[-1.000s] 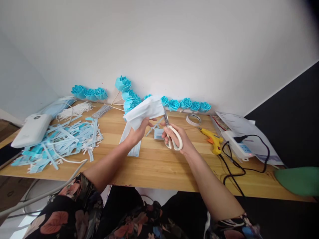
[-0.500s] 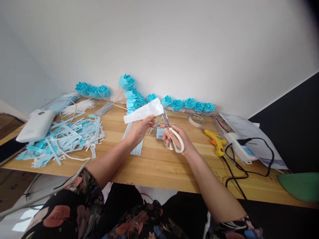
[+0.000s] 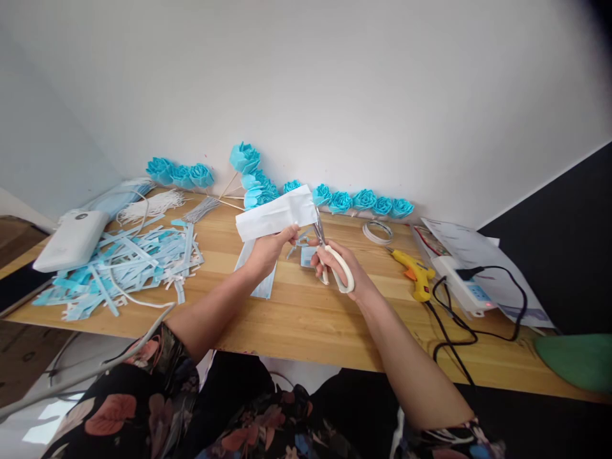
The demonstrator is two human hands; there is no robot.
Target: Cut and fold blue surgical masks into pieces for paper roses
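My left hand [image 3: 268,250] pinches a white sheet of mask fabric [image 3: 275,213] and holds it up flat above the wooden table [image 3: 306,312]. My right hand [image 3: 340,264] grips white-handled scissors [image 3: 329,258]. Their blades point up and touch the right edge of the sheet. A light blue face mask [image 3: 261,280] lies on the table under my left hand. A small blue piece [image 3: 306,256] lies just left of my right hand.
Cut blue and white strips [image 3: 124,264] pile up at the left beside a white device [image 3: 71,241]. Blue fabric roses [image 3: 363,201] line the wall. A tape roll [image 3: 377,231], yellow glue gun [image 3: 414,271], power strip [image 3: 466,287] with black cables and papers lie at right.
The white sheet has gone from bunched and drooping to held out flat. The scissors stay at its right edge. The view shifted slightly.
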